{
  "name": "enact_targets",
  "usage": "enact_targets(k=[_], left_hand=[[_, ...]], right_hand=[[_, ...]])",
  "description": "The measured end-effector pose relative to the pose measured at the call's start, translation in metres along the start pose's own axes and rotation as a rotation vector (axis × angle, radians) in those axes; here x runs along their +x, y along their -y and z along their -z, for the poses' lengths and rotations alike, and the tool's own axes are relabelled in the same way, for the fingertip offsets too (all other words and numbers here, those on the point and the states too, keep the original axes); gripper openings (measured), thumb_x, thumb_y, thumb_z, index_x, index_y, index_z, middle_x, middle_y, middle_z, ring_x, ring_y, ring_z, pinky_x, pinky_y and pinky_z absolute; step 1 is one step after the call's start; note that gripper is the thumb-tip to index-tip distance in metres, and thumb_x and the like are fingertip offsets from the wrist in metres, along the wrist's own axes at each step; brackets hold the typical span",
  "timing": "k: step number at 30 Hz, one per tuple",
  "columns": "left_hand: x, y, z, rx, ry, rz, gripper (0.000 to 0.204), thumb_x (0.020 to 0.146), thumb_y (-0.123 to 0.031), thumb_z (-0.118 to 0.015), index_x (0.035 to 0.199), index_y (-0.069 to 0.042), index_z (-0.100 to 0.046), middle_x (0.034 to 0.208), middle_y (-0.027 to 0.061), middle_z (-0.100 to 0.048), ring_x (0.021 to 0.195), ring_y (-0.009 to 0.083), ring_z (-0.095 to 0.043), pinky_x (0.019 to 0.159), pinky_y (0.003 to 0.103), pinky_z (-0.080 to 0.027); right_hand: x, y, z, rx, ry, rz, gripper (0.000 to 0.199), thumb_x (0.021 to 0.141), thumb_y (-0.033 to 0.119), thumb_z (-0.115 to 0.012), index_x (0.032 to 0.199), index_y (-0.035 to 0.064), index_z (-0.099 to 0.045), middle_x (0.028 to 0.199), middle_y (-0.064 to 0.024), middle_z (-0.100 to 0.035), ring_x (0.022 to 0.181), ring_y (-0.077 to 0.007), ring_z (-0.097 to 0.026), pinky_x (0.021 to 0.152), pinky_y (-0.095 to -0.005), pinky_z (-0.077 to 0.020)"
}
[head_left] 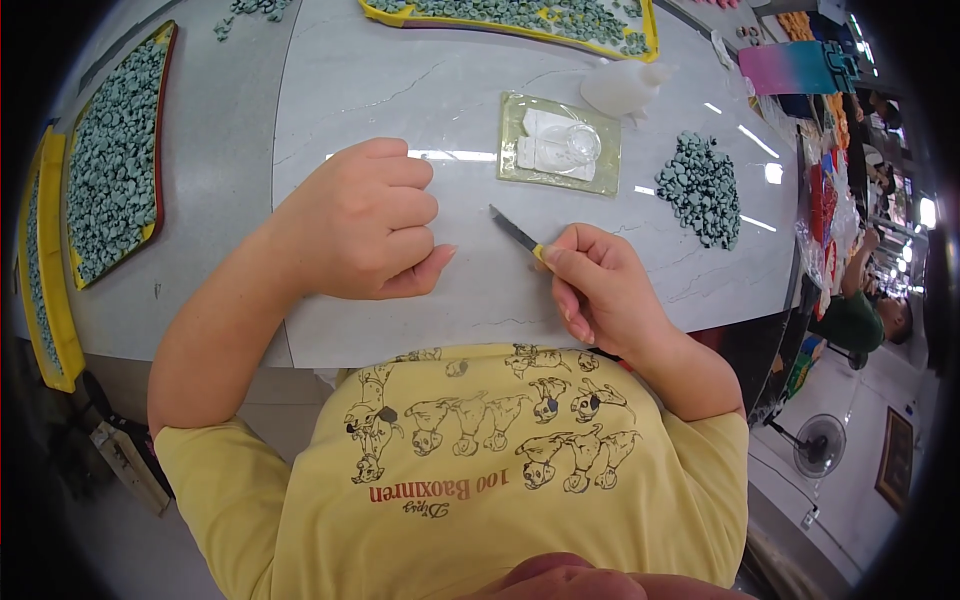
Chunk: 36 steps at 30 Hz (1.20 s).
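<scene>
"One knife (516, 231), and which hand has it?"

"The right hand (597, 285). Thumb and fingers pinch its yellow end, and the blade slants up and left over the table (390, 335)."

"What about the left hand (372, 222)?"

"Clenched, back of the hand up, fingers curled under. I can't tell whether anything is inside. It's well apart from the knife tip."

"What lies just past the knife?"

"A yellow-green mat (510, 172). On it are white slabs (541, 160) with a clear round piece (581, 142) over their right side. Just beside the mat's far right corner there's a white bottle (620, 88)."

"Anything further to the right?"

"A loose pile of small green-grey pieces (698, 190), right on the table. Beyond it, toward the far right, is a pink and blue drink bottle (790, 70)."

"And the trays?"

"One yellow-rimmed tray (652, 35) at the far edge, holding similar pieces. Another, a red-edged tray (167, 100), sits off to the left, full of them, with a yellow tray (60, 300) beside it."

"Past the table?"

"A fan (820, 445) at lower right, and a person in green (850, 322) above it in view."
</scene>
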<state>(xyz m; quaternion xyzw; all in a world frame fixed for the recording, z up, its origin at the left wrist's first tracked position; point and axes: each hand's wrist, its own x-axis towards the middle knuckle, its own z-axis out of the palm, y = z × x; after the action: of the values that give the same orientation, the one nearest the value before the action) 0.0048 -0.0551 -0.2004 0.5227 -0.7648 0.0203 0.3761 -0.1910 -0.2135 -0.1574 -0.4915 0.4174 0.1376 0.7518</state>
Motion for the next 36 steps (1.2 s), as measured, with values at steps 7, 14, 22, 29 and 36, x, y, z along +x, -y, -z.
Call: enact_targets(k=[7, 14, 22, 29, 36], left_hand=[[-0.004, -0.002, 0.012, 0.032, -0.051, 0.009, 0.040, 0.063, -0.006, -0.069, 0.050, -0.009, -0.032, 0.054, 0.0020, -0.033, 0.051, 0.0202, -0.038, 0.046, 0.031, -0.031], [-0.007, -0.008, 0.017, 0.067, -0.061, 0.027, 0.041, 0.062, -0.005, -0.070, 0.050, -0.009, -0.031, 0.054, 0.0022, -0.033, 0.051, 0.0204, -0.039, 0.046, 0.032, -0.031], [-0.009, -0.010, 0.019, 0.076, -0.047, 0.045, 0.041, 0.064, -0.005, -0.070, 0.050, -0.009, -0.032, 0.054, 0.0022, -0.034, 0.052, 0.0203, -0.040, 0.047, 0.032, -0.031], [-0.014, -0.008, 0.016, 0.051, 0.042, 0.083, 0.022, 0.067, -0.009, -0.070, 0.056, -0.008, -0.050, 0.054, 0.0005, -0.039, 0.055, 0.0193, -0.044, 0.051, 0.032, -0.036], [-0.020, -0.009, 0.007, 0.059, 0.132, 0.108, 0.015, 0.068, -0.011, -0.070, 0.083, -0.010, -0.068, 0.057, -0.0008, -0.043, 0.057, 0.0185, -0.046, 0.056, 0.032, -0.038]], right_hand=[[-0.009, -0.005, -0.011, -0.081, -0.005, 0.056, 0.016, 0.094, 0.015, -0.052, 0.085, 0.0023, -0.049, 0.052, -0.0029, -0.049, 0.033, -0.0088, -0.037, 0.032, -0.0217, -0.0291], [-0.015, -0.007, -0.014, -0.094, 0.008, 0.042, 0.016, 0.094, 0.015, -0.051, 0.085, 0.0019, -0.050, 0.052, -0.0028, -0.048, 0.033, -0.0084, -0.037, 0.032, -0.0214, -0.0290], [-0.011, -0.005, -0.016, -0.056, 0.010, 0.016, 0.017, 0.093, 0.014, -0.052, 0.083, 0.0005, -0.052, 0.050, -0.0023, -0.048, 0.033, -0.0083, -0.037, 0.032, -0.0216, -0.0280], [-0.008, -0.004, -0.018, -0.021, 0.006, -0.001, 0.016, 0.092, 0.012, -0.053, 0.081, 0.0005, -0.052, 0.049, -0.0017, -0.047, 0.031, -0.0080, -0.036, 0.030, -0.0213, -0.0268], [-0.006, -0.006, -0.019, -0.034, -0.006, -0.007, 0.015, 0.091, 0.012, -0.054, 0.081, 0.0017, -0.052, 0.049, -0.0013, -0.048, 0.031, -0.0077, -0.037, 0.030, -0.0212, -0.0269]])
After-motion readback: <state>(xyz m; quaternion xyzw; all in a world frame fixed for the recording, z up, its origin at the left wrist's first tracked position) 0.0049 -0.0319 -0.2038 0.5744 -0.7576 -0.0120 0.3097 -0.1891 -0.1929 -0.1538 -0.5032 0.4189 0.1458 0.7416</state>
